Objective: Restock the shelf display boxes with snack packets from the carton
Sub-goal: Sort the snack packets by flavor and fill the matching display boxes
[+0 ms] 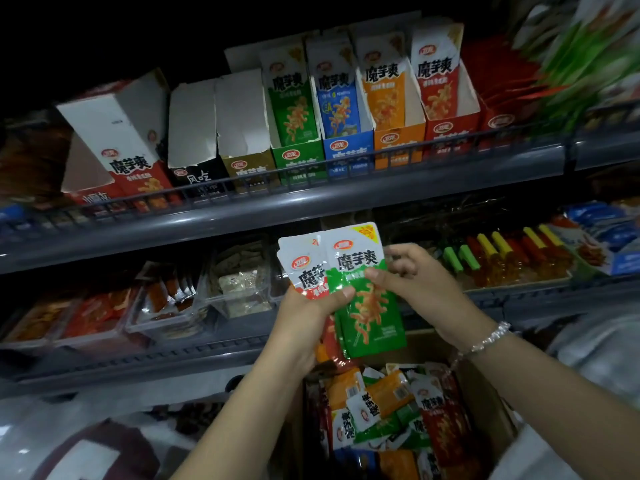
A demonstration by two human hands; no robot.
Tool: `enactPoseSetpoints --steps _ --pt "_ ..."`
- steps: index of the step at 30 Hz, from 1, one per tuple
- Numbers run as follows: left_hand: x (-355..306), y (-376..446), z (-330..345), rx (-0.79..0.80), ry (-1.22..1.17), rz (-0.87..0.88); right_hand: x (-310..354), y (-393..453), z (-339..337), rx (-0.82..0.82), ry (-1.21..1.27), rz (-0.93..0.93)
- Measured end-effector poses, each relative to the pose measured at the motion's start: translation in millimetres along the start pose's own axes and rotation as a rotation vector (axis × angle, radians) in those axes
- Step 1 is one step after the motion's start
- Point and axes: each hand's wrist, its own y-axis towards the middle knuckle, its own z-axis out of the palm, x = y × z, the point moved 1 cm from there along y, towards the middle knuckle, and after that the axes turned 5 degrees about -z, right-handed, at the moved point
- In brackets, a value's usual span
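Nearest, at the bottom edge, the carton lies open, its near side cut off by the frame; orange, green and red snack packets are heaped inside, and those low in the heap are too jumbled to count. Both forearms rise from below over it, and the right wrist wears a beaded bracelet.

Above the carton, the left hand grips a fanned bunch of packets from below, thumb curled across the front; its other fingers are hidden behind them. A green packet is foremost, a red packet is half covered behind it, and more colours peek out under the palm. The right hand pinches the green packet's right edge, thumb in front, fingers loosely bent behind.

Beyond, the lower shelf holds clear tubs of dim, blurred snacks. On the upper shelf, display boxes stand in a row: the green display box, blue, orange and red ones hold upright packets, while the boxes to their left show only white inner walls. The far right is motion-blurred.
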Motion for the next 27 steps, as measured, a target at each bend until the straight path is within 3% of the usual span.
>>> enactPoseSetpoints --steps 4,11,21,27 --pt "-10.5 -7.5 6.4 0.030 0.094 0.055 13.0 3.4 -4.2 0.094 0.086 -0.011" --pt "-40.1 -12.1 14.7 0.121 0.026 0.083 37.8 19.4 -9.4 -0.051 0.261 -0.064" --pt "-93.3 -3.1 18.8 0.137 0.047 0.193 83.3 50.7 -1.5 -0.105 0.144 -0.184" --pt "-121.3 14.5 7.0 0.028 0.117 0.283 119.2 86.5 -11.0 0.033 -0.089 -0.165"
